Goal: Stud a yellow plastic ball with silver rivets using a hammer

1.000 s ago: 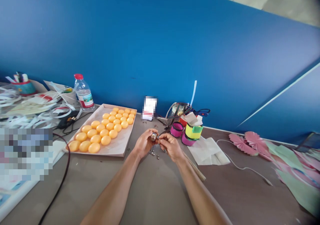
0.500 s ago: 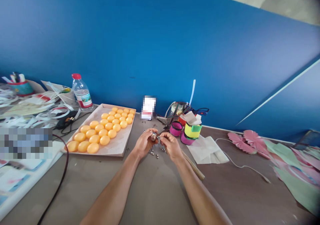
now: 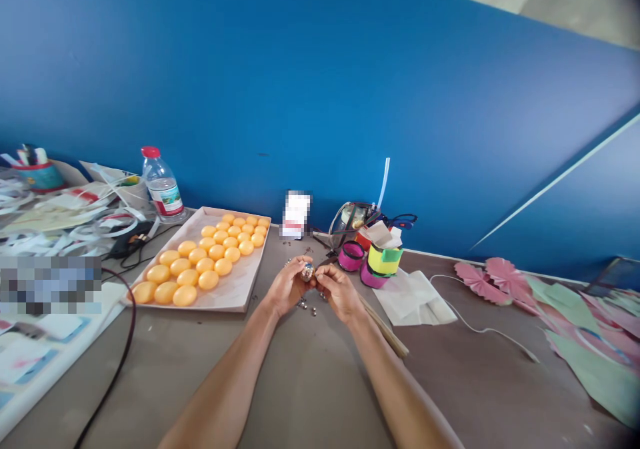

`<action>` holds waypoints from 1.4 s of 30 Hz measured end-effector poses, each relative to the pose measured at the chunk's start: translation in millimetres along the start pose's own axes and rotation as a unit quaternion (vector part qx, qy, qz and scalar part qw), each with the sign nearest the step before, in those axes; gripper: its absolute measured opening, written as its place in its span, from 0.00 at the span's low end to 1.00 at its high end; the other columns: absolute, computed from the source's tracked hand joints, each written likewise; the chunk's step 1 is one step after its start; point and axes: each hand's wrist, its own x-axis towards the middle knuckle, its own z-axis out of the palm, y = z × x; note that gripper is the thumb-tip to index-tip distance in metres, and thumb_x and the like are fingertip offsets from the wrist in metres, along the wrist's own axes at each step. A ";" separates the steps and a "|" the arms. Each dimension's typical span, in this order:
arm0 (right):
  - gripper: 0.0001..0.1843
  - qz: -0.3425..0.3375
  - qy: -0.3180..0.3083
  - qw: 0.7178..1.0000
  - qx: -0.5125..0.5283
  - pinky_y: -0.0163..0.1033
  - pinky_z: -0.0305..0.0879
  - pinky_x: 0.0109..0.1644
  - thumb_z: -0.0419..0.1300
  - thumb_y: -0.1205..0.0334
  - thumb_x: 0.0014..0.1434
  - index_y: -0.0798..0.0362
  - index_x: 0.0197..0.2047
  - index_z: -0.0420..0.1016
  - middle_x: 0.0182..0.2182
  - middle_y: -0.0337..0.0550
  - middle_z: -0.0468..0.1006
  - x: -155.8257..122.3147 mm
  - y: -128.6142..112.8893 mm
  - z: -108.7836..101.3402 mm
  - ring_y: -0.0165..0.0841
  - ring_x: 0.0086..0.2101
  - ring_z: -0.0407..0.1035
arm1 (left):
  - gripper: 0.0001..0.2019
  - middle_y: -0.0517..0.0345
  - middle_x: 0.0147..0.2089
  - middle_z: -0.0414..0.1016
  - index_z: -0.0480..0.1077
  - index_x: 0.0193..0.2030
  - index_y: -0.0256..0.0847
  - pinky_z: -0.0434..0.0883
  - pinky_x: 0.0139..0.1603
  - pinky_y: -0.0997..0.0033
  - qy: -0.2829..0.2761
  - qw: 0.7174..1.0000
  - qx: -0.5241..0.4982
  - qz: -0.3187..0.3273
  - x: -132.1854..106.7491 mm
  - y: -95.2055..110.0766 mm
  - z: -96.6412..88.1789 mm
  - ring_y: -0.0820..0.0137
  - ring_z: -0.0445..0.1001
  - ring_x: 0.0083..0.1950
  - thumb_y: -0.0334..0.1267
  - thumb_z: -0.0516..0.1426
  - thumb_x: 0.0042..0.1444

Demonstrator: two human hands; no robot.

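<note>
Both my hands meet over the middle of the brown table (image 3: 310,382). My left hand (image 3: 286,288) is closed around a small shiny silver ball (image 3: 307,272). My right hand (image 3: 338,290) pinches at the same ball from the right, fingers pressed together. Several tiny silver beads (image 3: 307,308) lie scattered on the table just beneath the hands. A shallow tray (image 3: 235,294) with several yellow-orange half shells (image 3: 200,266) lies to the left of my left hand.
Pink and yellow-green tape rolls (image 3: 373,262) and a glue gun (image 3: 355,219) stand behind my right hand. White paper (image 3: 415,299), a white cable (image 3: 480,329), pink paper fans (image 3: 493,279), a water bottle (image 3: 160,186), a black cord (image 3: 123,356) and paper clutter surround.
My hands stay together on the ball; the right fingers have closed in slightly. The view has drifted a little.
</note>
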 end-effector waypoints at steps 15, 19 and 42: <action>0.08 0.006 0.004 1.000 0.025 0.34 0.52 0.29 0.66 0.60 0.42 0.52 0.26 0.70 0.21 0.34 0.69 -0.7 -1.3 -1.4 0.26 0.23 0.59 | 0.14 0.57 0.28 0.68 0.67 0.41 0.35 0.65 0.28 0.72 0.008 1.000 -0.011 0.010 1.7 -4.0 -5.4 0.73 0.68 0.26 0.43 0.56 0.51; 0.08 0.003 0.011 0.999 0.032 0.33 0.50 0.28 0.66 0.61 0.42 0.52 0.26 0.71 0.20 0.32 0.66 0.6 0.5 -2.4 0.24 0.21 0.56 | 0.15 0.58 0.31 0.69 0.65 0.46 0.39 0.67 0.33 0.71 0.071 0.996 -0.033 0.031 5.3 -5.9 -4.9 0.72 0.70 0.29 0.40 0.55 0.51; 0.08 -0.061 0.061 0.996 -0.032 0.33 0.51 0.28 0.63 0.59 0.44 0.52 0.28 0.70 0.22 0.33 0.65 5.3 6.8 -6.2 0.24 0.22 0.55 | 0.22 0.54 0.37 0.73 0.68 0.48 0.36 0.67 0.38 0.72 0.053 0.998 0.022 0.025 1.2 -3.2 0.9 0.73 0.71 0.34 0.33 0.63 0.43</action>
